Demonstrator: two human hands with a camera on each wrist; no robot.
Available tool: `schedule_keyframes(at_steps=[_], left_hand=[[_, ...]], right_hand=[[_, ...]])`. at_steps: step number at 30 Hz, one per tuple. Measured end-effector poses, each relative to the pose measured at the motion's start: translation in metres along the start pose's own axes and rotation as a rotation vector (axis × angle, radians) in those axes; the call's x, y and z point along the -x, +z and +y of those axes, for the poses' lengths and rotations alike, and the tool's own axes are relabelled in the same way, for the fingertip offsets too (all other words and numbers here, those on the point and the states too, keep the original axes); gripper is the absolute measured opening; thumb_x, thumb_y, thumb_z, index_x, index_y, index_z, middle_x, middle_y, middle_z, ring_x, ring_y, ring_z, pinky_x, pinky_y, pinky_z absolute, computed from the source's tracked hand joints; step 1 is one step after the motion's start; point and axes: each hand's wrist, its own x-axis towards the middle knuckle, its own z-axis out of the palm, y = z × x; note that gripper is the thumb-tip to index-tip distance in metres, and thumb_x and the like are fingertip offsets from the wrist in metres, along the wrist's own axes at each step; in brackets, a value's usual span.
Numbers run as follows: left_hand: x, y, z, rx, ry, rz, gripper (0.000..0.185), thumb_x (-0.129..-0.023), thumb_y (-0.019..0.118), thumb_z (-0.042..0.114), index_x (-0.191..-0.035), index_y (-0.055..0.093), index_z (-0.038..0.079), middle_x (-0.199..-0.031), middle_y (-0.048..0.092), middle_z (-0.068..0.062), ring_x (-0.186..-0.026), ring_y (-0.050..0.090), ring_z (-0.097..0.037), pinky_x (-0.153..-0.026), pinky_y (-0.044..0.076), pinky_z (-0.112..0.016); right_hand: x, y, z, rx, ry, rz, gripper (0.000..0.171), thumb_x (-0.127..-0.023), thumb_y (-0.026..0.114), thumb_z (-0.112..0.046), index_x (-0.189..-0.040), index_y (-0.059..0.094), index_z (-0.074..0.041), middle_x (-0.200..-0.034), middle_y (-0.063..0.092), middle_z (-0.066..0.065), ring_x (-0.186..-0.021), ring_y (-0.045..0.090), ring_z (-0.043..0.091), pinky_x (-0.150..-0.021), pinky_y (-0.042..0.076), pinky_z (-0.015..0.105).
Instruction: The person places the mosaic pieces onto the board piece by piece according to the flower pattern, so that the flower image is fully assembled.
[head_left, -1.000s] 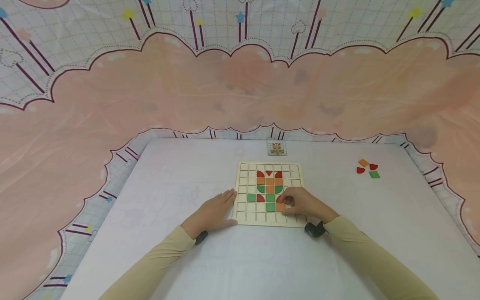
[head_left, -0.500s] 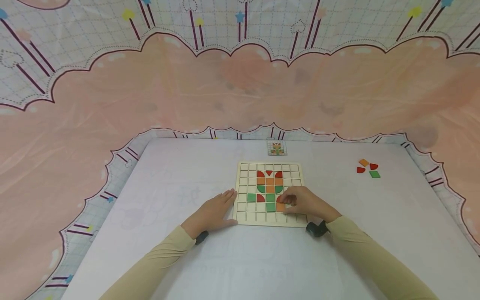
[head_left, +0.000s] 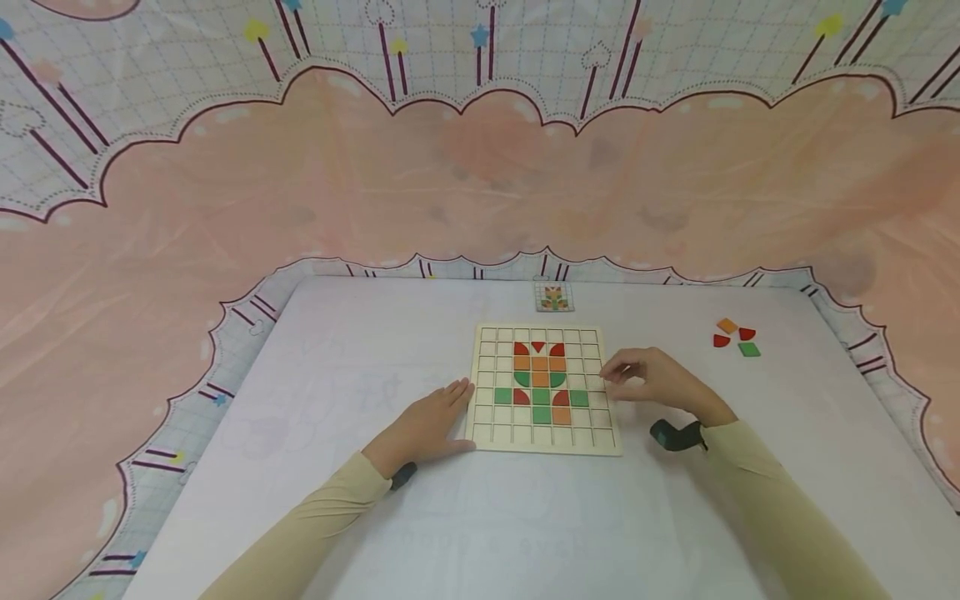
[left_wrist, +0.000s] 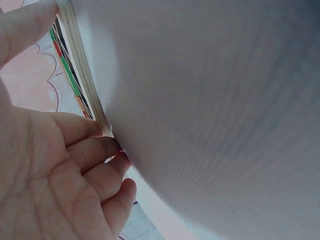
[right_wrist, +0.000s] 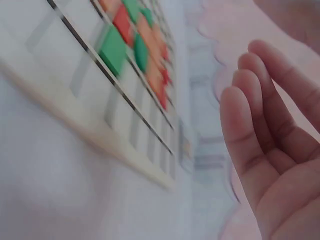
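A cream grid board (head_left: 483,433) lies on the white table, with red, orange and green tiles forming a flower-like pattern. A green square tile (head_left: 579,398) sits at the right end of that pattern; the right wrist view also has this green tile (right_wrist: 113,51). My left hand (head_left: 423,423) rests at the board's left edge, its fingers (left_wrist: 82,127) touching the rim and the thumb nearer me. Just off the right edge, my right hand (head_left: 660,385) hovers with bent, loose fingers (right_wrist: 237,117) and nothing between them.
Several loose tiles lie at the far right, among them an orange tile (head_left: 727,326), a red quarter-round tile (head_left: 722,341) and a green tile (head_left: 749,350). A small pattern card (head_left: 553,297) lies beyond the board. A patterned cloth (head_left: 465,183) hangs behind the table.
My right hand has lifted off the board and moved right, uncovering the green square tile and the tiles beside it. The left hand stays put.
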Motion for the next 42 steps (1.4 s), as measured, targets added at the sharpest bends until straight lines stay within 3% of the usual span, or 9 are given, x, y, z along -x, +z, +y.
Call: schedule_keyframes(at_steps=[4,9,13,17,21,27,34,39,42], left_hand=[[0.001,-0.001,0.000,-0.004,0.003,0.008,0.087,-0.087,0.055,0.056,-0.148,0.024,0.002,-0.155,0.027,-0.012,-0.144,0.025,-0.024,-0.117,0.029,-0.038],[0.001,-0.001,0.000,0.007,-0.002,0.004,0.087,-0.088,0.055,0.056,-0.149,0.024,0.003,-0.155,0.026,-0.012,-0.144,0.025,-0.024,-0.117,0.028,-0.038],[0.001,-0.001,0.001,0.021,-0.003,0.002,0.087,-0.087,0.055,0.055,-0.149,0.023,0.003,-0.155,0.026,-0.012,-0.144,0.025,-0.024,-0.117,0.028,-0.038],[0.001,0.001,0.001,0.012,0.000,0.009,0.086,-0.087,0.055,0.055,-0.148,0.024,0.003,-0.155,0.027,-0.012,-0.144,0.026,-0.025,-0.116,0.029,-0.038],[0.000,0.002,0.000,0.006,-0.002,0.007,0.087,-0.087,0.055,0.056,-0.148,0.024,0.003,-0.155,0.026,-0.012,-0.144,0.025,-0.024,-0.116,0.029,-0.038],[-0.001,0.002,-0.001,0.008,-0.001,0.003,0.086,-0.088,0.055,0.056,-0.148,0.024,0.003,-0.155,0.026,-0.012,-0.144,0.025,-0.025,-0.117,0.028,-0.038],[0.000,0.001,-0.001,0.009,-0.003,-0.006,0.087,-0.088,0.055,0.056,-0.149,0.022,0.003,-0.156,0.024,-0.012,-0.144,0.024,-0.025,-0.117,0.027,-0.038],[0.000,0.000,-0.001,0.016,-0.005,-0.009,0.088,-0.087,0.055,0.056,-0.149,0.022,0.003,-0.156,0.023,-0.013,-0.145,0.023,-0.025,-0.117,0.027,-0.038],[0.001,0.000,-0.001,0.013,-0.008,-0.011,0.088,-0.087,0.055,0.056,-0.149,0.022,0.003,-0.156,0.023,-0.012,-0.145,0.023,-0.024,-0.117,0.027,-0.038]], right_hand=[[0.013,-0.027,0.005,-0.024,0.011,0.057,0.029,-0.079,0.074,-0.008,-0.105,0.066,0.002,-0.101,0.067,0.013,-0.088,0.062,0.010,-0.081,0.054,0.018],[0.034,-0.063,0.013,-0.060,0.030,0.161,0.028,-0.081,0.073,-0.010,-0.106,0.064,0.000,-0.100,0.065,-0.011,-0.089,0.061,-0.002,-0.080,0.050,0.010],[0.048,-0.090,0.024,-0.067,0.119,0.255,0.029,-0.083,0.071,-0.010,-0.109,0.064,-0.001,-0.096,0.062,-0.023,-0.086,0.061,-0.005,-0.073,0.051,0.010],[0.056,-0.111,0.039,-0.057,0.252,0.321,0.031,-0.086,0.069,-0.017,-0.112,0.062,-0.002,-0.092,0.063,-0.024,-0.083,0.061,-0.005,-0.070,0.050,0.010],[0.062,-0.127,0.053,-0.029,0.308,0.341,0.037,-0.089,0.065,-0.024,-0.115,0.059,0.001,-0.092,0.062,-0.026,-0.082,0.060,-0.007,-0.071,0.046,0.005],[0.063,-0.136,0.082,-0.052,0.328,0.370,0.043,-0.090,0.062,-0.029,-0.118,0.056,0.003,-0.091,0.056,-0.034,-0.084,0.059,-0.008,-0.071,0.044,0.001],[0.056,-0.131,0.119,-0.110,0.386,0.443,0.037,-0.088,0.065,-0.031,-0.115,0.059,-0.006,-0.087,0.057,-0.034,-0.081,0.057,-0.010,-0.071,0.046,0.002],[0.051,-0.126,0.133,-0.119,0.424,0.469,0.047,-0.089,0.064,-0.027,-0.120,0.052,0.007,-0.082,0.054,-0.034,-0.075,0.055,-0.013,-0.067,0.044,0.002],[0.048,-0.124,0.139,-0.058,0.474,0.459,0.048,-0.090,0.063,-0.025,-0.123,0.051,0.008,-0.081,0.055,-0.030,-0.072,0.051,-0.015,-0.065,0.044,0.004]])
